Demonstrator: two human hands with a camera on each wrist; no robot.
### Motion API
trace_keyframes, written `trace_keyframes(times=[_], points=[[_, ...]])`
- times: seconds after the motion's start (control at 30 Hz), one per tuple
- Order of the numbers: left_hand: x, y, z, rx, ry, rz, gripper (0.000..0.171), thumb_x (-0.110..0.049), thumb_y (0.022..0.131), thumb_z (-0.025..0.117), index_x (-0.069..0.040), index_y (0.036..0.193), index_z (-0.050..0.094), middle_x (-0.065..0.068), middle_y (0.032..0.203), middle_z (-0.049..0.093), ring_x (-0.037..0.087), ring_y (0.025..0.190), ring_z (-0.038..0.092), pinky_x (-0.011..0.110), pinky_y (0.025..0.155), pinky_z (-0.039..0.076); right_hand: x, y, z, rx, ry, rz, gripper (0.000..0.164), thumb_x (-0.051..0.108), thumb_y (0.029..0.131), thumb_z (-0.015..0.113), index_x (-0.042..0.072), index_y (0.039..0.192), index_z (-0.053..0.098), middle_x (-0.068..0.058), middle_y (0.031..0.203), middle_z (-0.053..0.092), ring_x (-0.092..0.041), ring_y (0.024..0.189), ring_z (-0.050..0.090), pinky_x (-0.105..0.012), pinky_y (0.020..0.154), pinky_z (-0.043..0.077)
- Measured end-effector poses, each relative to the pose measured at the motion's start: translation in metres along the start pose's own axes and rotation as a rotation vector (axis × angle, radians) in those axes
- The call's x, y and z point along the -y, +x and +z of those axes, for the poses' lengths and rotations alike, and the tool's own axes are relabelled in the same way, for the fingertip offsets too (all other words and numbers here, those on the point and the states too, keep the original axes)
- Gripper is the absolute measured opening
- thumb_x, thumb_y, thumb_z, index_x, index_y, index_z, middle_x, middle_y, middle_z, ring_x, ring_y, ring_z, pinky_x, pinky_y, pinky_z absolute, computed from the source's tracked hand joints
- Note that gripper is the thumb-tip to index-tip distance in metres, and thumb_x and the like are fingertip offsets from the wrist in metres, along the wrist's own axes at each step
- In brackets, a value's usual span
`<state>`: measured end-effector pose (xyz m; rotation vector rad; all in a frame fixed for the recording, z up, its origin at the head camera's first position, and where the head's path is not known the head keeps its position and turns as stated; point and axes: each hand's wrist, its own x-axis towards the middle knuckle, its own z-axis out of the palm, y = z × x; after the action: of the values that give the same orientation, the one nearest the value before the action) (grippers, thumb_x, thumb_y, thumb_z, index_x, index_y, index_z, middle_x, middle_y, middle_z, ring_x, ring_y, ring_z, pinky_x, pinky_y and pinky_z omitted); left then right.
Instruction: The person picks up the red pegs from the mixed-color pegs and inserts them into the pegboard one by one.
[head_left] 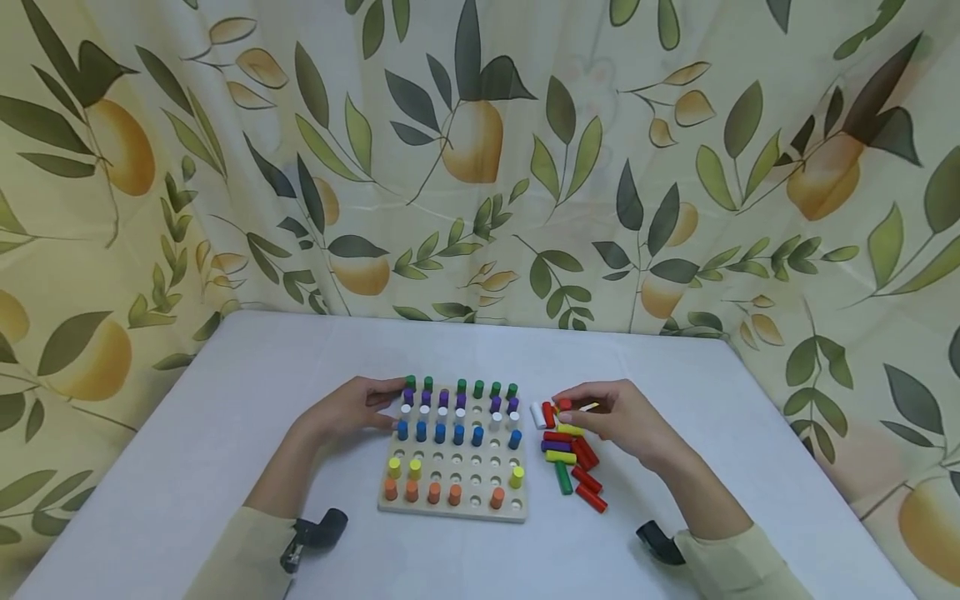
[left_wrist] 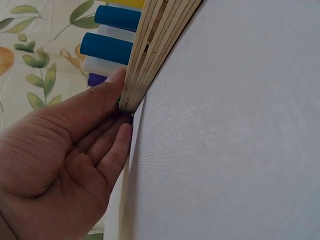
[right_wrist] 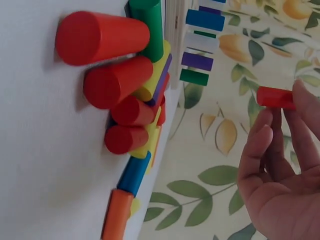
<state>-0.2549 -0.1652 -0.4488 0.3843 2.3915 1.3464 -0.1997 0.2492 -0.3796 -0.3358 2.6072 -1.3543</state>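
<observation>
A wooden pegboard (head_left: 450,508) stands on the table with rows of coloured pegs upright in its holes. My left hand (head_left: 356,406) holds the board at its far left corner. In the left wrist view the thumb (left_wrist: 107,90) lies against the board's edge (left_wrist: 145,50), and the other fingertips are partly hidden behind the corner. To the right of the board my right hand (head_left: 618,417) pinches a red peg (right_wrist: 274,97) between thumb and fingers, raised above the loose pegs (head_left: 587,479).
The loose pegs, red, yellow, green, purple and white among them, lie close to the board's right side. A blue peg (right_wrist: 134,174) and an orange peg (right_wrist: 116,215) show in the right wrist view. Behind the white table (head_left: 300,350) hangs a fruit-patterned curtain (head_left: 480,208).
</observation>
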Motion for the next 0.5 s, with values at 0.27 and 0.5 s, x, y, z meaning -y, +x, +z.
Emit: trace_keyframes(times=[0.27,0.5], points=[[0.001,0.000,0.002,0.006,-0.007,-0.006,0.075,-0.005,0.085,0.084,-0.007,0.152,0.051,0.010,0.158,0.046,0.027,0.143,0.046,0.041,0.115,0.039,0.001,0.006,0.010,-0.049,0.032,0.038,0.035,0.026,0.099,0.073,0.009,0.129,0.074,-0.011,0.119,0.073,-0.036,0.101,0.063,-0.035,0.076,0.058],[0.001,0.001,0.002,0.002,0.006,0.001,0.074,-0.005,0.086,0.083,-0.007,0.152,0.052,0.010,0.158,0.046,0.027,0.143,0.046,0.042,0.115,0.039,0.002,0.008,0.014,-0.016,0.066,-0.031,0.029,0.021,0.096,0.077,0.006,0.121,0.076,-0.008,0.110,0.074,-0.041,0.097,0.066,-0.045,0.082,0.060]])
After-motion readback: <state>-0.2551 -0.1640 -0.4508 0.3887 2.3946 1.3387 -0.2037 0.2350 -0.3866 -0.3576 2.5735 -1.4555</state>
